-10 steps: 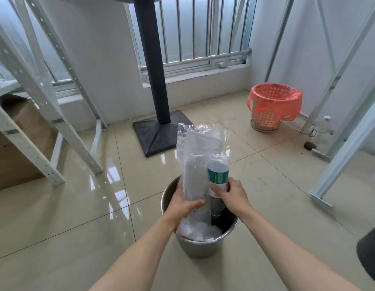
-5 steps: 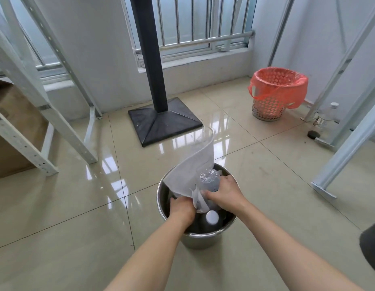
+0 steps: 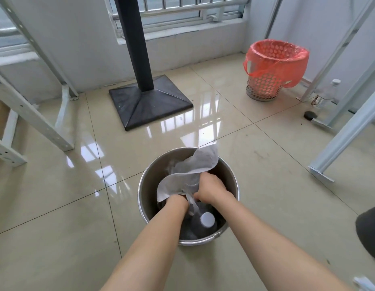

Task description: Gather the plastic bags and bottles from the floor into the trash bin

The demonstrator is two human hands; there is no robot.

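Glossy tiled floor [image 3: 56, 206]; both hands press crinkly plastic bag [image 3: 188, 171] into round steel bin [image 3: 146, 198]

Two forearms, bare to the near frame edge; no sleeves, watch or rings seen. Left hand [image 3: 176, 201] and right hand [image 3: 209, 186] ungloved, knuckles uppermost.

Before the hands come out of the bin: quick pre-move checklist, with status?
1. Both hands inside bin: ok, left hand and right hand are below the rim.
2. Bag fully in: not ok, a corner sticks up over the far rim.
3. Bottle in bin: ok, white cap showing.
4. Bin upright: ok.
5. Floor cleared: not ok, another bottle stands by the right frame.
6. Grip on bag: cannot tell, fingers hidden.
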